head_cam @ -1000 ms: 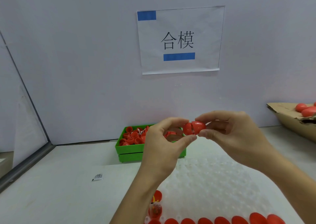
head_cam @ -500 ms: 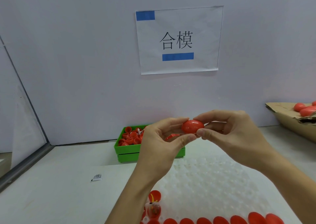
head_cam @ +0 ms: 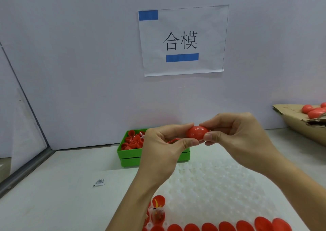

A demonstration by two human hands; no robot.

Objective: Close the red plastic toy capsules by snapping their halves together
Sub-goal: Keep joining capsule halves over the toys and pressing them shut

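A white bench [head_cam: 53,186] is seen, with a white dimpled tray [head_cam: 211,186] laid on its near right part and a green bin [head_cam: 134,155] of loose red capsule halves [head_cam: 134,140] set at the far side against the wall. A torn cardboard box [head_cam: 299,123] holding closed red capsules [head_cam: 315,111] is placed at the far right. Along the tray's near edge a row of open red halves [head_cam: 227,226] is seated. Above the tray, between bin and row, one red capsule [head_cam: 197,133] is held in the air with its long axis lying left to right. Its left end is pinched between thumb and forefinger of the left hand [head_cam: 165,148], its right end by the curled fingers of the right hand [head_cam: 236,137]. The seam is judged to be joined or nearly so; any remaining squeeze would be directed along that axis. The box lies nearer the right hand.
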